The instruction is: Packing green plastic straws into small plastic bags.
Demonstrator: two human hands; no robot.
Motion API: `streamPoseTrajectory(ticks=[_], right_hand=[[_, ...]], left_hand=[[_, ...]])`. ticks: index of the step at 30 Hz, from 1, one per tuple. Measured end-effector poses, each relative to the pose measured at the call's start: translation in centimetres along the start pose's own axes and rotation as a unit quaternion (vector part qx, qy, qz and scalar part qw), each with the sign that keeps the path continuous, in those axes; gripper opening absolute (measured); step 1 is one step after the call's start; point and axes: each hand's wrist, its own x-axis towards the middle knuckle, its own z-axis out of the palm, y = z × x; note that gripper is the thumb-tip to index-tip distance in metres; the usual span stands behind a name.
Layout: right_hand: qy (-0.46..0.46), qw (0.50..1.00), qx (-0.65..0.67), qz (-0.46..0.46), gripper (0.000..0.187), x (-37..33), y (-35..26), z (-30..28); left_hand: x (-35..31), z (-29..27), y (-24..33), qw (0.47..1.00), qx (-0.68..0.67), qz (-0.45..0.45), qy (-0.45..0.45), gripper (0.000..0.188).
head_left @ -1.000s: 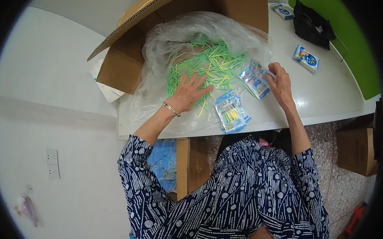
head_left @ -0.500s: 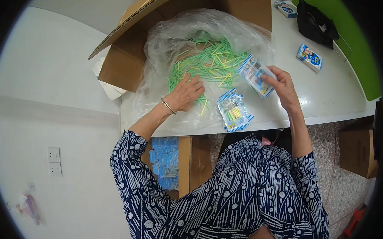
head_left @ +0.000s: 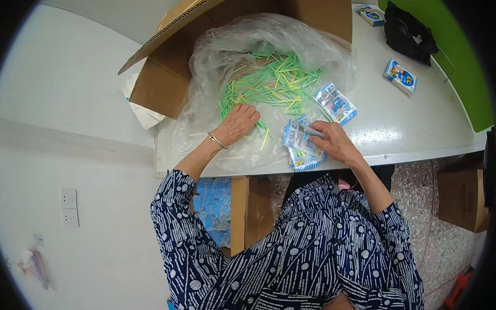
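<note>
Sticks (head_left: 275, 86) touch the curled left hand (head_left: 239, 124), whose grip I cannot tell. The right hand (head_left: 334, 142) pinches a packet (head_left: 300, 137) above another packet (head_left: 306, 162).

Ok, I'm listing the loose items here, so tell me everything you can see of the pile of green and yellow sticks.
The pile of sticks holds many thin, straight, plastic-looking pieces, mostly green, some yellow. They lie loose, crossing at many angles, on a crumpled clear plastic bag by the open side of a cardboard box. The left hand covers its near left edge; whether it grips any is hidden. A few stray toward the person.
</note>
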Motion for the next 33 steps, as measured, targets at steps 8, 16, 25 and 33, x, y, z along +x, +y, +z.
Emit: streamPoseTrajectory(ticks=[8,16,25,33], right_hand=[[0.017,0.979,-0.16,-0.125,0.023,0.8,0.8,0.4],[-0.017,0.994,0.09,0.062,0.024,2.2,0.2,-1.8],[-0.001,0.968,0.245,0.058,0.021,2.4,-0.4,-1.7],[0.055,0.98,0.178,0.063,0.02,3.5,-0.3,-1.0]], left_hand=[[0.1,1.7,-1.1,0.986,-0.114,-0.094,0.08,0.019],[1.7,-1.0,-0.9,0.713,-0.543,-0.37,0.244,0.018],[7.0,-6.4,5.3,0.466,-0.783,-0.291,0.292,0.023],[9.6,-4.7,7.1,0.437,-0.795,-0.269,0.324,0.022]])
